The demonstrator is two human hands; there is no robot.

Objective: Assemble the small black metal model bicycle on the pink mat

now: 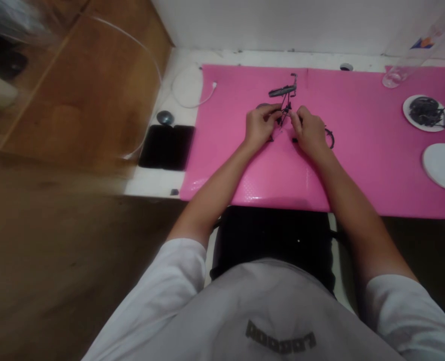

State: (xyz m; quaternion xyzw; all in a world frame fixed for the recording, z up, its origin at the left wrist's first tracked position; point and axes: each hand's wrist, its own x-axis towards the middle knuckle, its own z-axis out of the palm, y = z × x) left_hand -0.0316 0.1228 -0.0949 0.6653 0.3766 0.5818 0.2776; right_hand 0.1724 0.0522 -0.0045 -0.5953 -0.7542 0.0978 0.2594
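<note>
Over the pink mat, my left hand has its fingers closed on a thin dark wire-like frame. The upper part of this frame, with a dark elongated piece and a small bent bar, points away from me. My right hand is at the frame's right side, thumb and fingers pinched together; what they hold is too small to make out. A dark curved ring piece shows beside my right hand, partly hidden by it. Small dark bits lie near both hands.
On the right are a white plate of dark pieces, another white plate and a clear bottle. To the left lie a black flat object, a round dark object and a white cable. A wall stands behind.
</note>
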